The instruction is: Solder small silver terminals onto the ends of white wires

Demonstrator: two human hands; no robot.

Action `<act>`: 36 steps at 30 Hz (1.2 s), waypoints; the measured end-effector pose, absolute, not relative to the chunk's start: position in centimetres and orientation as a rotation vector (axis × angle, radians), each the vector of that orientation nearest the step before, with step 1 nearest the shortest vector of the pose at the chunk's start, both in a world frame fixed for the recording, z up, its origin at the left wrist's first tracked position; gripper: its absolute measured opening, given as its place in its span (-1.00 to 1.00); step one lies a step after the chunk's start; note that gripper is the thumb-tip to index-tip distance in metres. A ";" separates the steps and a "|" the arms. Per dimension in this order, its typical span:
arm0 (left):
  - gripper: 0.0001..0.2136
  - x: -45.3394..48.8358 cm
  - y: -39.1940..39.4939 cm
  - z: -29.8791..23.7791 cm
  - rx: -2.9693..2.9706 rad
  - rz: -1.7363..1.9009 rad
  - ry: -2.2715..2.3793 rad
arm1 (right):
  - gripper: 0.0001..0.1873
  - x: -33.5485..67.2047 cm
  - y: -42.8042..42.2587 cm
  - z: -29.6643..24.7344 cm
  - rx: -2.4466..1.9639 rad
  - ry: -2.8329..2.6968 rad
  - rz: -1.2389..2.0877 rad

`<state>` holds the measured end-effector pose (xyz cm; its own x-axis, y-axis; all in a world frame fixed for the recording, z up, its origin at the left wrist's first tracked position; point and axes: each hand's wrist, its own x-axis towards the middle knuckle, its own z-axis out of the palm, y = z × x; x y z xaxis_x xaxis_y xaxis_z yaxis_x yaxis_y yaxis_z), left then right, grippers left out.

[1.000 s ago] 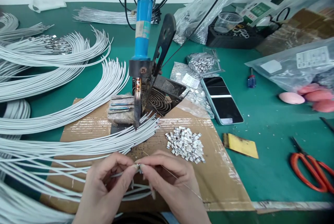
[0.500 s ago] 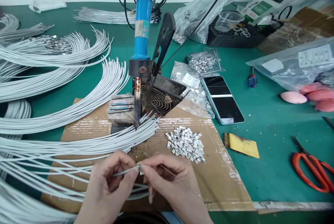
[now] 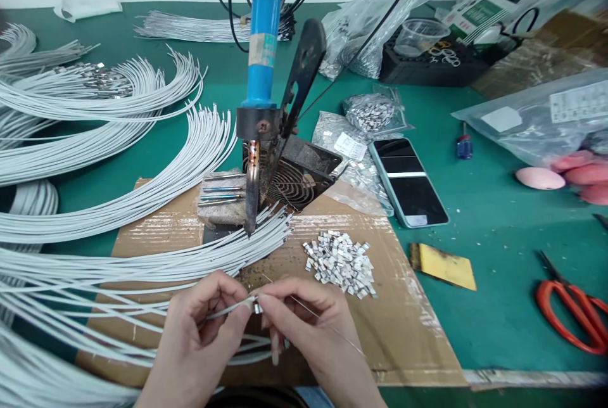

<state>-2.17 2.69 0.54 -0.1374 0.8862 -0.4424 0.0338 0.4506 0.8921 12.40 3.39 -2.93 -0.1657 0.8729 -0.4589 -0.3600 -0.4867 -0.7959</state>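
My left hand [image 3: 197, 332] pinches the end of a white cable [image 3: 222, 313] between thumb and forefinger. Against that end, a tiny white and metal connector piece [image 3: 257, 306] sits in the fingertips of my right hand [image 3: 316, 325], which are closed. A thin wire, like solder wire [image 3: 349, 341], runs through the right hand and across its back. Just above my hands hangs a blue-handled soldering iron [image 3: 263, 78], its dark tip pointing down over a bundle of white cables [image 3: 223, 262]. To the right of my hands lies a pile of small white and metal pieces [image 3: 339, 262].
Cardboard [image 3: 399, 344] covers the green bench under my hands. Behind the iron stands a dark fan [image 3: 297, 183]. Further right are a phone [image 3: 413, 189], a yellow sponge [image 3: 446, 267] and red-handled scissors [image 3: 572, 313]. More cable bundles [image 3: 156, 192] fill the left.
The view has shifted slightly. Both hands keep nearly the same pose, and the small connector piece between the fingertips shows a little more clearly.
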 end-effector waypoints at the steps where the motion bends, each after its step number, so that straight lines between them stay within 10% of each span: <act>1: -0.82 -2.3 2.6 0.5 0.849 0.915 1.520 | -0.76 12.5 3.4 -3.2 -1.186 -0.712 1.746; 13: -0.77 -2.8 1.9 0.2 1.035 0.849 1.594 | -0.77 14.7 4.2 -2.3 -1.055 -1.828 0.952; 36: -0.79 -2.5 1.4 0.0 1.093 0.860 1.609 | -0.85 13.2 3.6 -2.8 -1.182 -1.059 1.609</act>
